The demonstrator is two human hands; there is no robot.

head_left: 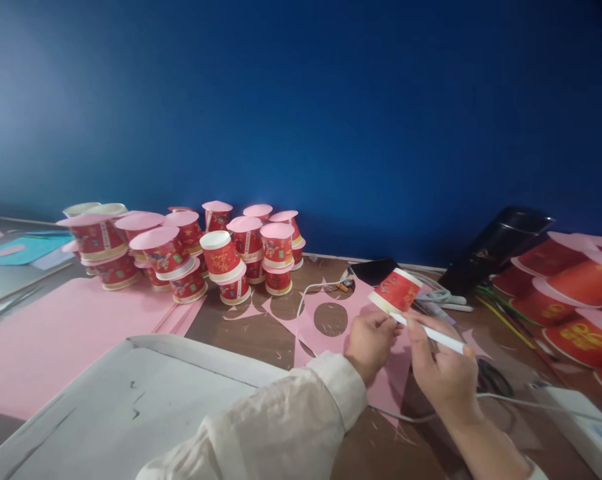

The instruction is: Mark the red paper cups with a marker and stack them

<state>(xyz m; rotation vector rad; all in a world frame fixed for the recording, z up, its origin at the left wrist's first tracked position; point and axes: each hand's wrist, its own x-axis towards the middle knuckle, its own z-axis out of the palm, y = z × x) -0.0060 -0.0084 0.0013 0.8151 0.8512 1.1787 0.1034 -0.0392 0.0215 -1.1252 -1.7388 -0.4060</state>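
A red paper cup (397,289) with a white base is tilted over the pink paper, its open rim toward me. My left hand (373,343) has its fingers closed at the cup's lower rim; the exact hold is partly hidden. Between the fingers of my right hand (443,373) is a white pen-shaped tool (438,337), its tip touching or very near the cup's rim. Beneath both hands lies a pink paper sheet (325,343) with round holes cut out.
Stacked red cups with pink discs (165,250) stand at left, more red cups (581,337) at right. A white box (191,400) and pink sheets (81,320) lie at front left. A white cable crosses the table near a power strip (575,413); a black bottle (495,247) leans behind.
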